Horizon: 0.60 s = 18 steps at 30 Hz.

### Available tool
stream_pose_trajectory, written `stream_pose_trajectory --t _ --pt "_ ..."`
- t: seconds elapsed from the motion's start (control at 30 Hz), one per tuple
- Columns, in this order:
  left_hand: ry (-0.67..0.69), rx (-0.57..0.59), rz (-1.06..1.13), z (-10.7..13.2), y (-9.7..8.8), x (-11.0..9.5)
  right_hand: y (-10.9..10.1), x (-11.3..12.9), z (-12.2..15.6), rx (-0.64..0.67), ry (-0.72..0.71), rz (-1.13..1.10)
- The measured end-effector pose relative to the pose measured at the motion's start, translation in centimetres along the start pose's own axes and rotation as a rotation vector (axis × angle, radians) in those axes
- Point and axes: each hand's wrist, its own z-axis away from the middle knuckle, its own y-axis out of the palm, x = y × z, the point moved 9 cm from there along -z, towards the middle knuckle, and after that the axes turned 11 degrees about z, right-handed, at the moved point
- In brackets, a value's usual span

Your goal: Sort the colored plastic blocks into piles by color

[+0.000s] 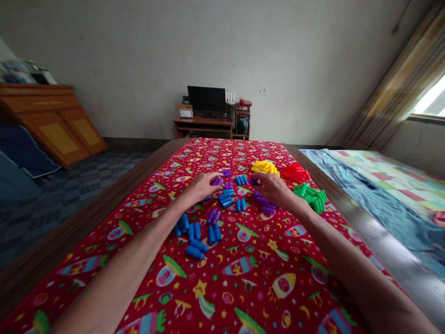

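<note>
Left hand pinches a purple peg at its fingertips, right hand curls over a second purple peg, hold unclear, both above loose blue pegs on the red cloth, with the yellow pile, red pile and green pile near the right hand.

I see small bullet-shaped purple pegs of glossy plastic, lying on their sides, mixed with matching blue pegs. They are scattered across the middle of the table, with one purple cluster nearer its right edge.
</note>
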Motion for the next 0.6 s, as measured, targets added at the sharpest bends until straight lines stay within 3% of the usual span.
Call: stream_pose_trajectory --t 0.07,0.13,0.27,0.33,0.43,0.5,0.6 --pt "0.011 0.014 0.059 0.0 0.5 -0.5 0.7 -3.8 -0.1 0.056 0.116 0.052" --pt "0.033 0.017 0.096 0.1 0.9 -1.0 1.8 -6.1 0.2 0.107 0.146 0.05" --pt "0.111 0.034 0.127 0.4 1.5 -2.3 3.6 -6.6 0.5 0.193 0.071 -0.032" --pt "0.138 0.049 0.183 0.7 1.8 -3.2 2.9 -6.2 0.3 0.153 0.073 -0.034" --pt "0.146 0.044 0.297 1.0 2.4 -4.7 0.2 -4.5 -0.1 -0.009 0.091 -0.107" --pt "0.112 0.039 0.372 1.1 3.2 -5.3 -1.2 -2.1 -0.2 -0.056 -0.008 -0.261" --pt "0.02 0.07 0.573 0.6 5.0 -5.5 -1.7 1.9 0.1 -0.002 -0.232 -0.416"
